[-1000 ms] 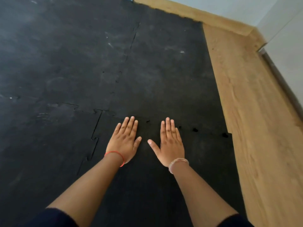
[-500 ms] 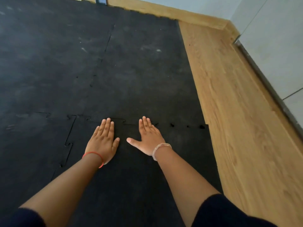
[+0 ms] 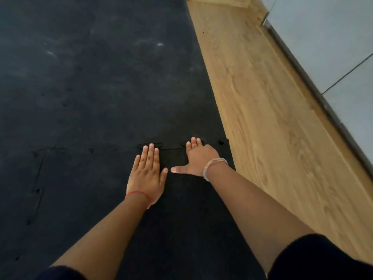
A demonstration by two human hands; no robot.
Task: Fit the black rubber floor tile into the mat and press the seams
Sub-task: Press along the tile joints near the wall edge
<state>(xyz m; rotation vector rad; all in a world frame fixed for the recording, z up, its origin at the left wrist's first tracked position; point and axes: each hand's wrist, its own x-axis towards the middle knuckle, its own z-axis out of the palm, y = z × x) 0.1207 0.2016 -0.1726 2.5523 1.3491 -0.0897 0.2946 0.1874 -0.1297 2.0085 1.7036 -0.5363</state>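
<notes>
The left hand (image 3: pixel 147 175) is lying flat, palm down, fingers together and pointing away from the person, gripping nothing. The right hand (image 3: pixel 198 158) is also pressing flat and empty, thumb splayed towards the left thumb. Both are resting on the black rubber floor tile (image 3: pixel 181 215), fingertips reaching the jigsaw-toothed seam (image 3: pixel 171 147) where it meets the black rubber mat (image 3: pixel 101 77). The tile's right edge is running alongside the light wooden floor (image 3: pixel 272 128). The tile's long axis is hard to judge: its near end is cut off and the left seam is blurred.
</notes>
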